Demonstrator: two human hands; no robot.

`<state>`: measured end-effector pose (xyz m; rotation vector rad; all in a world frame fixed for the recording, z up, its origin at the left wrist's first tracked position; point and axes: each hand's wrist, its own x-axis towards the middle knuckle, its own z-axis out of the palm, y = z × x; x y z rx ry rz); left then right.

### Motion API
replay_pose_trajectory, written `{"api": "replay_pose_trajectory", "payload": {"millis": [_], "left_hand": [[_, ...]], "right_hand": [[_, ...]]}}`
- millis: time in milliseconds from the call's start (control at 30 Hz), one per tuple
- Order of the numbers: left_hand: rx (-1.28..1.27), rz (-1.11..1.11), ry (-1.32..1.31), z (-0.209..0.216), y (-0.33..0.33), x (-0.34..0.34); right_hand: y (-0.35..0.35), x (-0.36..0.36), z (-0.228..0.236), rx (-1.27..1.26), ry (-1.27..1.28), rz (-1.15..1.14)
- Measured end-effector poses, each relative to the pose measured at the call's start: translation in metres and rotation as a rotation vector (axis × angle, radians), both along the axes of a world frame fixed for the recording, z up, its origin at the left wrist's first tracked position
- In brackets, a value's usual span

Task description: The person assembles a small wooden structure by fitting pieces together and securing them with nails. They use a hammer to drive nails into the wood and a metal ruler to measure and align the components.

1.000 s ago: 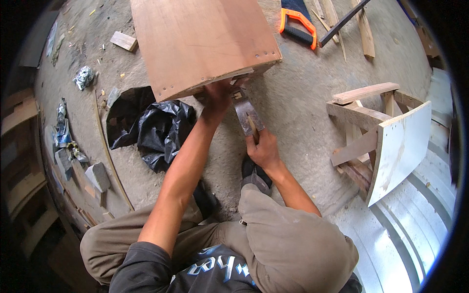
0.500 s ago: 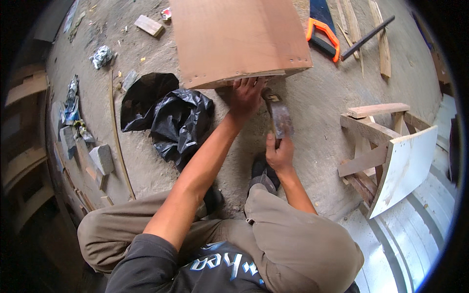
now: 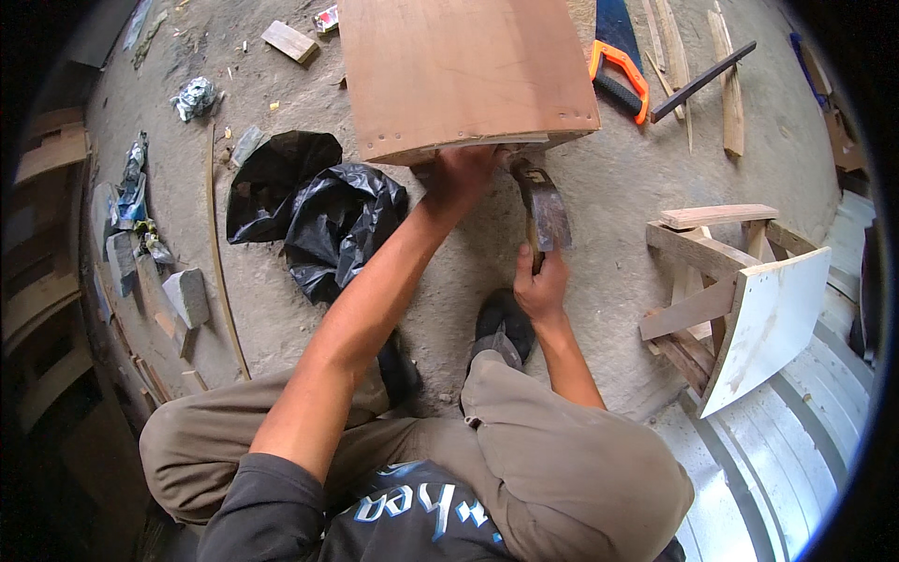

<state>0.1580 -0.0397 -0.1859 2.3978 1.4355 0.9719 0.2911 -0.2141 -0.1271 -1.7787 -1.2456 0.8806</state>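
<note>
A brown wooden box [image 3: 468,75] with small nail heads along its near edge stands on the floor in front of me. My left hand [image 3: 464,173] reaches to its near face, just below the top edge; its fingers are shadowed and partly hidden there. My right hand [image 3: 541,286] is wrapped round the handle of a worn metal hammer [image 3: 546,211]. The hammer's head points at the box, close to its near edge and right of my left hand. A crumpled black plastic bag [image 3: 342,220] lies left of my left forearm.
At the far right lie an orange-handled saw [image 3: 620,75], a dark bar [image 3: 702,82] and wooden strips [image 3: 729,94]. A small wooden frame with a white panel [image 3: 768,323] stands to the right, by corrugated metal sheeting [image 3: 787,450]. Scraps and a grey block [image 3: 187,298] lie left.
My left hand's fingers, seen against the box's near face before, are now more hidden under its edge. The hammer has shifted slightly right. The whole view has moved a little.
</note>
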Motion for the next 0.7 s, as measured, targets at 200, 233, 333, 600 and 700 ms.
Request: {"api": "replay_pose_trajectory", "payload": {"millis": [200,233,333,600,700], "left_hand": [[0.04,-0.052,0.167,0.002,0.002,-0.008],[-0.001,-0.059,0.111,-0.001,0.001,-0.007],[-0.073,-0.052,0.122,0.002,-0.004,-0.005],[0.037,-0.087,0.007,-0.006,-0.01,-0.016],[0.0,-0.124,-0.191,-0.014,-0.011,-0.021]], "right_hand": [[0.011,0.006,-0.013,0.049,-0.135,0.09],[0.013,0.008,-0.015,0.073,-0.15,0.098],[0.016,0.011,-0.017,0.006,-0.11,0.124],[0.02,0.004,-0.018,0.041,-0.119,0.173],[0.017,0.0,-0.013,0.021,-0.073,0.218]]}}
